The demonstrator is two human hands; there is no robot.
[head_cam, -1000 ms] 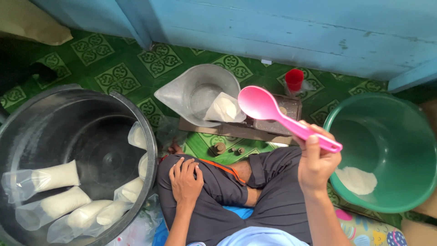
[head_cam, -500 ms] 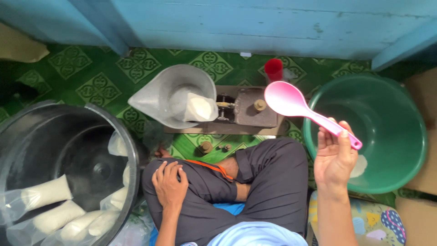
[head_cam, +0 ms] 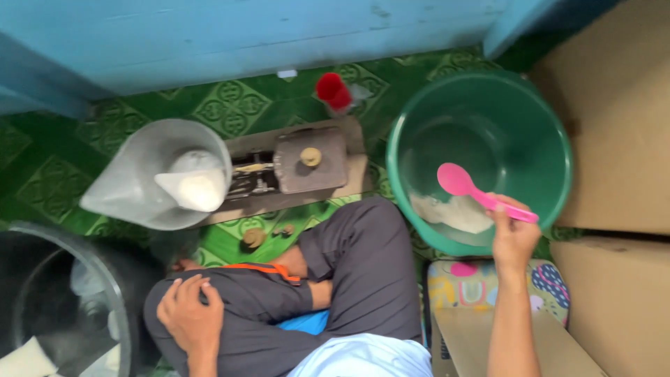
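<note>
One grip (head_cam: 513, 234) pinched round pink spoon (head_cam: 469, 188) over green basin (head_cam: 551, 126); other (head_cam: 190, 314) spread flat on knee.

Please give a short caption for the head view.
Seated person's right hand holds a pink spoon over white powder in a green basin.

The black tub (head_cam: 66, 307) ran off the left and bottom edges, and its contents were blurred; only pale shapes showed inside. The right hand (head_cam: 513, 237) covered the middle of the pink scoop's (head_cam: 457, 180) handle. The cardboard boxes (head_cam: 614, 126) were cut by the right edge. The small round objects (head_cam: 255, 237) on the green floor mat (head_cam: 230, 105) were too small to identify.
</note>
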